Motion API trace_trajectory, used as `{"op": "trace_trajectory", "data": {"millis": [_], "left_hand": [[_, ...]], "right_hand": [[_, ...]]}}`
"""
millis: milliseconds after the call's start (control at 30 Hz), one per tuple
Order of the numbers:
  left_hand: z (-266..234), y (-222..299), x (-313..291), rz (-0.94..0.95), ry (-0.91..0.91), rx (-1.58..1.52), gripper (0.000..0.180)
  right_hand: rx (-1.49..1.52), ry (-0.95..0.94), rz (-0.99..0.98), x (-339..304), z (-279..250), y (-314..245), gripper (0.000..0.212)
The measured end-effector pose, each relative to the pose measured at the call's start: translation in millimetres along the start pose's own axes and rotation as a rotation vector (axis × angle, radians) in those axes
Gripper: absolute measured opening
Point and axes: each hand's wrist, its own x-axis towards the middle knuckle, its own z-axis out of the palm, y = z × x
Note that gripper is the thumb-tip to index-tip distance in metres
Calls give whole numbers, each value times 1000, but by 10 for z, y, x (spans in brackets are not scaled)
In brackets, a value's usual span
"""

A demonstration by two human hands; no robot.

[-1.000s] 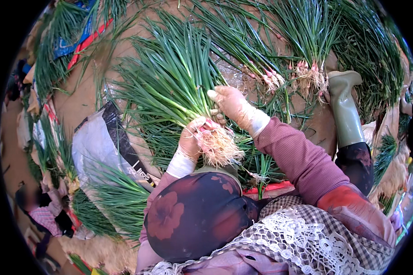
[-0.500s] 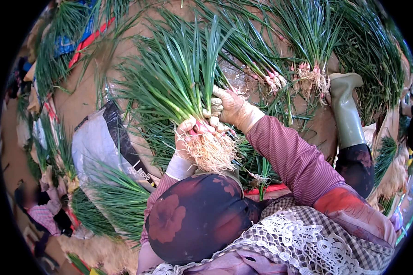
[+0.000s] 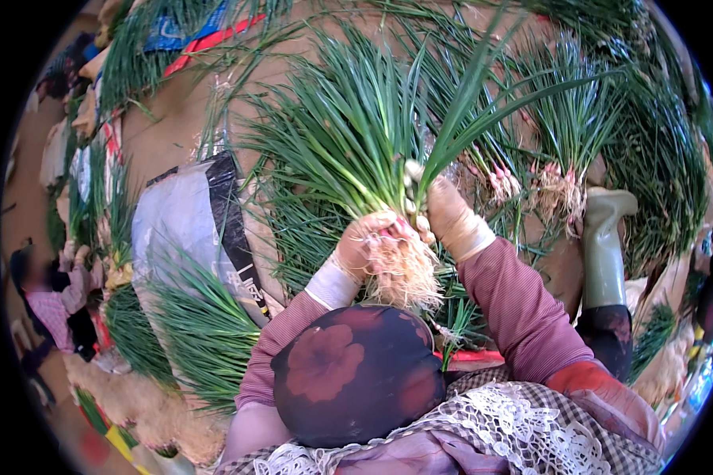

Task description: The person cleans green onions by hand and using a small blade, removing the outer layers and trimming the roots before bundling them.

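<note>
a produce work area, shown by green onion heaps [image 3: 650, 150] and a co-worker [image 3: 49, 310].

Head camera: overhead, facing down, wide fisheye.
Left hand [image 3: 364, 245], right hand [image 3: 445, 212]: near, mid-view.
Knee [image 3: 356, 376]: nearer lens, bodyward of left hand.

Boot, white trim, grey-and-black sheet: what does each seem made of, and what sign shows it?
Boot: probably rubber or plastic; smooth green surface with a soft sheen.
White trim: looks like matte lace fabric, judging by its openwork pattern.
Grey-and-black sheet: likely plastic; its black band looks creased and shiny.
</note>
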Motion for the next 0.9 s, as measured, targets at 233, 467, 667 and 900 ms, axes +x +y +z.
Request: {"op": "trace_trajectory", "data": {"millis": [233, 467, 667, 900], "left_hand": [[-398, -277, -58, -91, 198, 175, 26], [-340, -306, 33, -149, 202, 124, 31], [-81, -347, 202, -50, 336, 206, 7], [456, -260, 438, 130, 194, 219, 9]], "right_hand": [[-1793, -32, 460, -302, 25, 67, 23], [-1969, -152, 763, -663, -351, -287, 55], [-1606, 47, -275, -618, 113, -181, 81], [-350, 128, -238, -721, 392, -636, 59]]}}
